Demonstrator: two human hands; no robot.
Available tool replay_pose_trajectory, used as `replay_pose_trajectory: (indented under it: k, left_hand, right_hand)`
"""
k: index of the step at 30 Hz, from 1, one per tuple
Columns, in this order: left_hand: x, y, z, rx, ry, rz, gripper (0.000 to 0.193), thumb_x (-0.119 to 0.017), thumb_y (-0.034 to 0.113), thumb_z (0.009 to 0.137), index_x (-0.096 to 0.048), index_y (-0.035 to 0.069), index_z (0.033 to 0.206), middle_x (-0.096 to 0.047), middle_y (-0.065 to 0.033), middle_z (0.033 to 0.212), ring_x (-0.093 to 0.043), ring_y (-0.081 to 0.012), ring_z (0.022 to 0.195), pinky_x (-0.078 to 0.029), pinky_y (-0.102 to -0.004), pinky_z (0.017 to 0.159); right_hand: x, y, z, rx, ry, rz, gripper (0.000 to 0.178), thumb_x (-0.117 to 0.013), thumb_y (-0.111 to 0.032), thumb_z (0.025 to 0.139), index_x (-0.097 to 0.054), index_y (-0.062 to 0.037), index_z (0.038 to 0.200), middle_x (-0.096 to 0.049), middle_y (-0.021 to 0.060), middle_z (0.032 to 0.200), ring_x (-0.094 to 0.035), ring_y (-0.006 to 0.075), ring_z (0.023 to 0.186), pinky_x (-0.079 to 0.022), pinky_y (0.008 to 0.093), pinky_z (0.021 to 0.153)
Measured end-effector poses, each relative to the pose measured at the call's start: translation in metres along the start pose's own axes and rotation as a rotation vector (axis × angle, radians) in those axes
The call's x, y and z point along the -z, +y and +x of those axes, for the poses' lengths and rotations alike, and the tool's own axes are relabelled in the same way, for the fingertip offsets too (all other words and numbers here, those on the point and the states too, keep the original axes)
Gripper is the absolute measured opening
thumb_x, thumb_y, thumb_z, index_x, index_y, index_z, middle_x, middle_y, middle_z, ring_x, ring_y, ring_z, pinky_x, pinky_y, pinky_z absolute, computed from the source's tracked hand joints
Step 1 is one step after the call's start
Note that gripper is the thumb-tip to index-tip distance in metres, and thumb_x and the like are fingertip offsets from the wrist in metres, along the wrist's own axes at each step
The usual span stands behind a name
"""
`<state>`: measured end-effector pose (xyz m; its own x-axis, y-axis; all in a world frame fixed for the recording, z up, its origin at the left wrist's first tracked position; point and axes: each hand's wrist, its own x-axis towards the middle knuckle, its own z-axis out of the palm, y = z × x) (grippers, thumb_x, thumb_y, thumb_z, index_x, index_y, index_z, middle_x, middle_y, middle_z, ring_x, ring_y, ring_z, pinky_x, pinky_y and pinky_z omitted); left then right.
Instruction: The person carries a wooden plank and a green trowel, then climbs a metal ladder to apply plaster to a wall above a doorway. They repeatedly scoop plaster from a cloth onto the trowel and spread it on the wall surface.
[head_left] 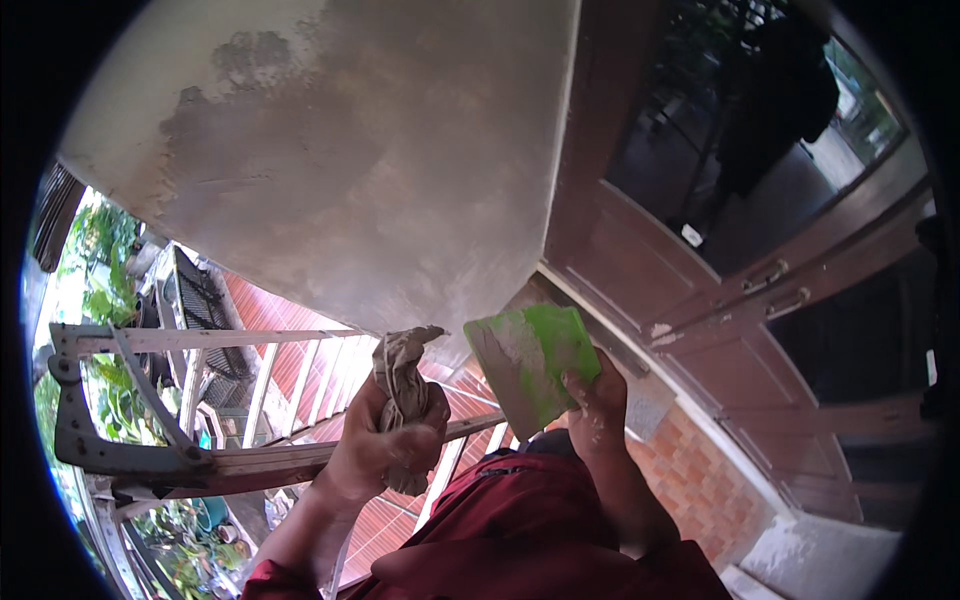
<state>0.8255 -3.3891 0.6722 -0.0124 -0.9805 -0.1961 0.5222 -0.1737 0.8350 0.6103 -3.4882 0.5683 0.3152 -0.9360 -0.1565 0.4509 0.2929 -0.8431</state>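
Note:
My left hand is closed around a crumpled, grey-brown rag that sticks out above and below the fist. In my right hand is a flat green plastic putty spreader, gripped at its right edge with the thumb on its face. Grey-brown paste coats much of the spreader's face, and some is smeared on my right thumb. The rag and spreader are close together but apart. Beyond them rises a pale wall with a broad, darker, damp-looking coated patch.
A worn ladder stands at the left, its top reaching beside my left hand. Brown double doors with dark glass panes and handles are at the right. Far below lie red tiled flooring, brick-patterned tiles and potted plants.

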Motion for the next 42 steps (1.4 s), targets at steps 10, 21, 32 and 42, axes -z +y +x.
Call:
replay_pose_trajectory:
  k: [10, 21, 32, 42]
  left_hand:
    - [-0.002, 0.0, -0.02, 0.11, -0.012, 0.339, 0.05, -0.054, 0.018, 0.09, -0.033, -0.007, 0.129, -0.06, -0.016, 0.079, -0.057, -0.0156, 0.057, -0.047, -0.0252, 0.048]
    - [0.009, -0.002, -0.043, 0.136, -0.025, 0.625, 0.028, -0.049, 0.005, 0.091, -0.049, -0.006, 0.116, -0.058, -0.0054, 0.076, -0.052, -0.0062, 0.056, -0.04, -0.0201, 0.044]
    - [0.005, -0.015, -0.051, -0.156, 0.03, 0.581, 0.052, -0.051, 0.033, 0.095, -0.046, -0.009, 0.123, -0.062, -0.0176, 0.105, -0.06, -0.0184, 0.092, -0.048, -0.0293, 0.08]
    - [0.002, -0.009, -0.065, -0.394, -0.093, 0.856, 0.043, -0.045, 0.035, 0.097, -0.052, -0.008, 0.1, -0.065, -0.0195, 0.085, -0.065, -0.0177, 0.07, -0.052, -0.0271, 0.061]
  right_hand:
    - [-0.008, -0.012, -0.032, -0.187, -0.114, 0.029, 0.059, -0.063, -0.007, 0.078, -0.037, 0.0015, 0.13, -0.054, 0.0101, 0.111, -0.058, 0.0172, 0.097, -0.055, 0.0306, 0.076]
    - [-0.019, -0.002, -0.069, -0.268, -0.131, 0.125, 0.059, -0.065, -0.015, 0.08, -0.04, 0.0011, 0.131, -0.055, 0.0069, 0.111, -0.054, 0.0155, 0.102, -0.045, 0.0313, 0.088]
    - [-0.03, 0.013, -0.088, -0.291, -0.138, 0.168, 0.056, -0.064, -0.013, 0.079, -0.041, 0.0021, 0.129, -0.055, 0.0083, 0.112, -0.054, 0.0165, 0.103, -0.044, 0.0321, 0.09]
    - [-0.034, 0.007, -0.093, -0.324, -0.174, 0.241, 0.055, -0.061, -0.01, 0.08, -0.04, 0.0021, 0.129, -0.055, 0.0068, 0.106, -0.056, 0.0125, 0.091, -0.047, 0.0248, 0.072]
